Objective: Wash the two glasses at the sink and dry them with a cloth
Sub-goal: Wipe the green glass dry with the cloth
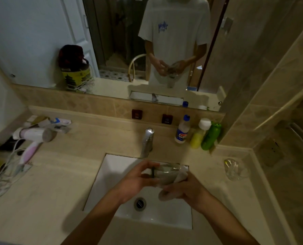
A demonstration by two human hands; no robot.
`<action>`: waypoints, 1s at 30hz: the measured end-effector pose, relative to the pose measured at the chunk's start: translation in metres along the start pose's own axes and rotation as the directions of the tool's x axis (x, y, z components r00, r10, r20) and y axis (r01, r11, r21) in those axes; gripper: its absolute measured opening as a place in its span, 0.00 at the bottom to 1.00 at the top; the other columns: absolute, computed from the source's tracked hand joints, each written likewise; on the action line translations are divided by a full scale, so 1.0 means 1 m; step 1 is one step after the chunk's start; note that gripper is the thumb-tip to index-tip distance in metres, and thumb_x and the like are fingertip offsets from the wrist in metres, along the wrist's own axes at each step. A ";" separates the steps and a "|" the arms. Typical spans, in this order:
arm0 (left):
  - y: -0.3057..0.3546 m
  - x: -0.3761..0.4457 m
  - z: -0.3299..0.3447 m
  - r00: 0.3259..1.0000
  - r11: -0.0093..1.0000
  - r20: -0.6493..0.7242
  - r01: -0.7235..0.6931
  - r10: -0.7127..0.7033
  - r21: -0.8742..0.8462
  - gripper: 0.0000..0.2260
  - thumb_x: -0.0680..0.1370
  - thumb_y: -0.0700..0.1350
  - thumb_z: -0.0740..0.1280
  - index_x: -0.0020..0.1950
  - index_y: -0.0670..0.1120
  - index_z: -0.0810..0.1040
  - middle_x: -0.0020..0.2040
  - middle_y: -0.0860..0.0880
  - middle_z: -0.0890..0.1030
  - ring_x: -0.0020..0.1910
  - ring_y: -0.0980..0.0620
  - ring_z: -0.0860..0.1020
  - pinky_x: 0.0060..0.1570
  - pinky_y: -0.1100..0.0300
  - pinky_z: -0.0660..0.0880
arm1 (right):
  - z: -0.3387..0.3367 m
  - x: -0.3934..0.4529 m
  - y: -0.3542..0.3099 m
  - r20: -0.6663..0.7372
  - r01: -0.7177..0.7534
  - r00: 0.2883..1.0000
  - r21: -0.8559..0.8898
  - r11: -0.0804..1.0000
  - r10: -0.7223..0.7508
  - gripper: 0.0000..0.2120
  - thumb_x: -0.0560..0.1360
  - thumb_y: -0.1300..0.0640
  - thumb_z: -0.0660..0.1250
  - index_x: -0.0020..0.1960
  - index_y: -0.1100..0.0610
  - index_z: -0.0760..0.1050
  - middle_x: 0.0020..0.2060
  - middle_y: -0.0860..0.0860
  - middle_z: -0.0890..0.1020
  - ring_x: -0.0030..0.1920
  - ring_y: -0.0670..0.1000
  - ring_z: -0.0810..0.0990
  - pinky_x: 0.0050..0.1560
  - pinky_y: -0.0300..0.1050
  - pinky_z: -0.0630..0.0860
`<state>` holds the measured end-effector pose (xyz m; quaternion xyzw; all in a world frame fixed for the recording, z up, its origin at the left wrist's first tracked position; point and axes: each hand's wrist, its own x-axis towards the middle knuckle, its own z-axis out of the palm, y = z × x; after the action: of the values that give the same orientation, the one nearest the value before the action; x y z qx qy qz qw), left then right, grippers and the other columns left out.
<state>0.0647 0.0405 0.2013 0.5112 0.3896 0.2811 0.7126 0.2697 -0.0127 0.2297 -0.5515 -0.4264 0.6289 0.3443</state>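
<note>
Over the white sink [111,174] I hold a clear glass [166,171] lying on its side. My left hand [138,181] grips its base end. My right hand [184,188] holds a pale cloth [166,193] that is pushed into the mouth of the glass and hangs below it. The second glass [235,169] lies tilted on the counter to the right of the sink, apart from both hands. No water runs from the chrome tap [148,140].
Three bottles stand behind the sink at the right: white [181,130], yellow [199,135] and green [210,137]. A pink hair dryer [32,138] with tangled cords lies on the left counter. The mirror [147,41] fills the back wall. A tiled wall closes the right side.
</note>
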 end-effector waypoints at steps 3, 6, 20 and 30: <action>0.001 -0.005 -0.008 0.999 0.982 0.030 0.031 -0.026 -0.186 0.19 0.73 0.48 0.76 0.63 0.47 0.80 0.66 0.42 0.78 0.62 0.39 0.80 0.63 0.42 0.78 | 0.009 0.001 -0.002 -0.050 0.009 0.999 -0.013 1.000 -0.009 0.19 0.59 0.63 0.77 0.49 0.66 0.83 0.47 0.64 0.85 0.51 0.64 0.84 0.53 0.59 0.79; 0.012 -0.013 -0.014 0.966 0.886 0.095 0.258 -0.240 -0.384 0.22 0.78 0.58 0.70 0.64 0.42 0.80 0.61 0.37 0.79 0.53 0.38 0.82 0.53 0.47 0.80 | 0.026 0.000 -0.006 -0.112 0.092 0.987 -0.219 0.971 -0.119 0.13 0.65 0.63 0.77 0.48 0.51 0.83 0.46 0.50 0.87 0.48 0.51 0.85 0.48 0.44 0.83; -0.012 -0.030 -0.062 0.985 0.989 0.095 -0.138 0.142 -0.048 0.24 0.72 0.51 0.77 0.65 0.50 0.76 0.63 0.47 0.80 0.61 0.42 0.81 0.59 0.46 0.80 | 0.072 0.006 -0.010 0.017 0.036 0.999 0.075 0.997 -0.038 0.16 0.66 0.69 0.74 0.54 0.62 0.83 0.44 0.59 0.86 0.43 0.57 0.84 0.46 0.49 0.80; -0.004 -0.039 -0.080 0.975 0.990 0.215 0.077 -0.051 -0.116 0.18 0.80 0.59 0.67 0.60 0.46 0.80 0.50 0.47 0.83 0.43 0.49 0.80 0.44 0.58 0.78 | 0.103 0.008 -0.005 -0.135 0.067 0.984 -0.318 0.946 -0.115 0.14 0.69 0.68 0.75 0.48 0.51 0.83 0.42 0.46 0.86 0.43 0.39 0.84 0.42 0.31 0.77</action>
<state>-0.0233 0.0491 0.1937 0.4801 0.3097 0.2256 0.7891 0.1668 -0.0198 0.2336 -0.6247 -0.5181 0.4932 0.3131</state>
